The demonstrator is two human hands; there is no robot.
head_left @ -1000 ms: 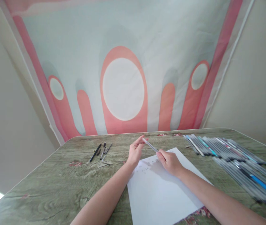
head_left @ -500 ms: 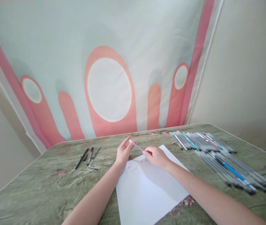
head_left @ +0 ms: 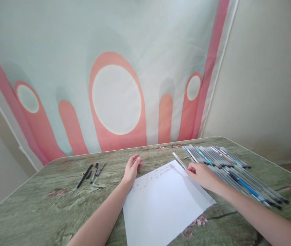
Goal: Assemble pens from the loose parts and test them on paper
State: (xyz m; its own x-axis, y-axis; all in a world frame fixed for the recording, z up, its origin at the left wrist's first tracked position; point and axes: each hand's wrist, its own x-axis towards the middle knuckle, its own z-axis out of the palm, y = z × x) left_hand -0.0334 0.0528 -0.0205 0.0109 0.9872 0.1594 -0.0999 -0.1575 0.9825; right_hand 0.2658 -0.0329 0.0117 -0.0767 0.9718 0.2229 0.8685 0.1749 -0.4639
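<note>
My right hand (head_left: 199,172) is closed around a slim clear pen refill (head_left: 179,160), which slants up and left over the right edge of a sheet of white paper (head_left: 158,205). Dark scribbles run along the top of the sheet. Just above the paper's upper left corner, my left hand (head_left: 132,168) is held with loosely bent fingers, and nothing shows in it. Close beyond my right hand lie many refills in an upper row (head_left: 212,155) and a lower row (head_left: 253,186), some with blue or white parts.
Left of the paper, a black pen (head_left: 84,176) and several small pen parts (head_left: 95,173) lie on the wood-patterned tabletop (head_left: 32,205). Behind the table hangs a cloth backdrop (head_left: 118,143) with pink shapes.
The refill has moved right in my right hand, away from my left hand, toward the rows of refills. My left fingers have drawn in from their spread. The view has shifted slightly.
</note>
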